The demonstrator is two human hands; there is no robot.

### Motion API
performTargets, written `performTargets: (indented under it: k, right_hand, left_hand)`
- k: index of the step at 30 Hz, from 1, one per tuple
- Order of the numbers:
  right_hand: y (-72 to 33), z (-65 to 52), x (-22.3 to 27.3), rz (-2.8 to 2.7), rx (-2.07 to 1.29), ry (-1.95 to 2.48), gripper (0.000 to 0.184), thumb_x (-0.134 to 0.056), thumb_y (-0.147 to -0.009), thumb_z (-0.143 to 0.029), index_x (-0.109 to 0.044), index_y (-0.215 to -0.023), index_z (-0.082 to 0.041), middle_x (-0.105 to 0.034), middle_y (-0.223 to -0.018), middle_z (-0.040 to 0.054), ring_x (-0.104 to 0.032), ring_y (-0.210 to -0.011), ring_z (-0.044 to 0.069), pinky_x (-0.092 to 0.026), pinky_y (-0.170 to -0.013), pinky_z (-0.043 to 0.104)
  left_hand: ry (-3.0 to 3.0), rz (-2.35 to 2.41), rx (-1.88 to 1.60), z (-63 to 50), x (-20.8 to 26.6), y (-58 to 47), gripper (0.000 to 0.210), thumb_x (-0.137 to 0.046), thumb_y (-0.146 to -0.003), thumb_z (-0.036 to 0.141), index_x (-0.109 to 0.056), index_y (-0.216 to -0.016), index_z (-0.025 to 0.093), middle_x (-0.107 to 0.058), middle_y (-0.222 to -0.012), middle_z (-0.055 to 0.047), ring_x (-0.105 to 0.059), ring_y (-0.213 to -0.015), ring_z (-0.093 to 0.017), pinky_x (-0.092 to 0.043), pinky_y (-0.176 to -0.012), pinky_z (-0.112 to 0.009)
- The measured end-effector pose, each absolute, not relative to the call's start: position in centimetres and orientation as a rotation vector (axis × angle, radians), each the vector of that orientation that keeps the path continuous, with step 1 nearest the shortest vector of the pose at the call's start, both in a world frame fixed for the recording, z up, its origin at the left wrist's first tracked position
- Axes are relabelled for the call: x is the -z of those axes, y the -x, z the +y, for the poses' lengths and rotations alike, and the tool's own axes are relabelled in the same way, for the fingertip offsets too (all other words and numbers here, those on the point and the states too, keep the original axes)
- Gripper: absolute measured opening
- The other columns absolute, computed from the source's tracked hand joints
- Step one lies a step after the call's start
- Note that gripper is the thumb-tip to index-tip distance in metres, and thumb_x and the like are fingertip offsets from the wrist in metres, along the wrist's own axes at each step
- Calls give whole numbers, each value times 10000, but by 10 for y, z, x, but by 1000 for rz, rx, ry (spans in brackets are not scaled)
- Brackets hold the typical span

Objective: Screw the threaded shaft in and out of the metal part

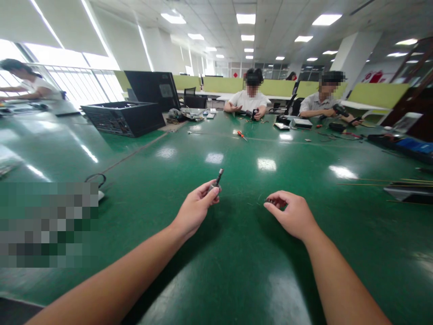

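My left hand (pixel 196 206) is closed around a small metal part with a shaft (pixel 220 174), the shaft pointing up and away from me. A wider, rounded section of it shows between thumb and fingers; the rest is hidden by the hand. To the right, my right hand (pixel 295 214) pinches a small dark metal piece with a toothed or beaded look (pixel 270 201), mostly covered by the fingertips. Its exact kind is too small to tell. Both hands are just over the green tabletop (pixel 233 243), apart from each other.
An orange-handled screwdriver (pixel 241 135) lies farther up the table. A black computer case (pixel 123 118) stands at the back left, with loose parts beside it. Thin rods and a dark tray (pixel 411 193) lie at right. Two people work opposite; another sits at far left.
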State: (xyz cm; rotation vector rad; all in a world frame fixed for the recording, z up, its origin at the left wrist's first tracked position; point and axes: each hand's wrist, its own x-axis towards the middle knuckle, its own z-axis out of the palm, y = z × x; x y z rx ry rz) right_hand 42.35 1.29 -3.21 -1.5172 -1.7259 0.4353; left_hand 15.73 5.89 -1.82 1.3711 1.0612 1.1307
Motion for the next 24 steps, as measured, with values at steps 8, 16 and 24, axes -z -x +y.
performTargets:
  k: [8, 16, 24]
  right_hand:
    - [-413, 9, 34, -1812, -525, 1501, 184, -643, -806, -318, -729, -893, -180, -687, -745, 30, -614, -671, 169, -468, -645, 287]
    - [-400, 4, 31, -1901, -569, 1404, 256, -546, -895, -365, -733, -925, -192, -720, -843, 50, -644, -770, 194, -461, -704, 297]
    - [-393, 3, 32, -1758, -856, 1329, 313, -568, -884, -424, -729, -961, -167, -704, -813, 43, -633, -710, 174, -477, -662, 277]
  left_hand:
    - [-1641, 1677, -1001, 21, 4, -30, 501, -805, -623, 513, -665, -993, 206, -731, -1016, -67, -675, -956, -268, -495, -934, -403]
    - [-1980, 2073, -673, -7, 5, 49, 481, -698, -638, 650, -720, -966, 300, -753, -979, -25, -675, -970, -340, -514, -853, -406]
    - [-2003, 2015, -663, -6, 2, 60, 588, -725, -641, 635, -661, -1103, 277, -729, -1105, -43, -666, -1021, -338, -489, -968, -439]
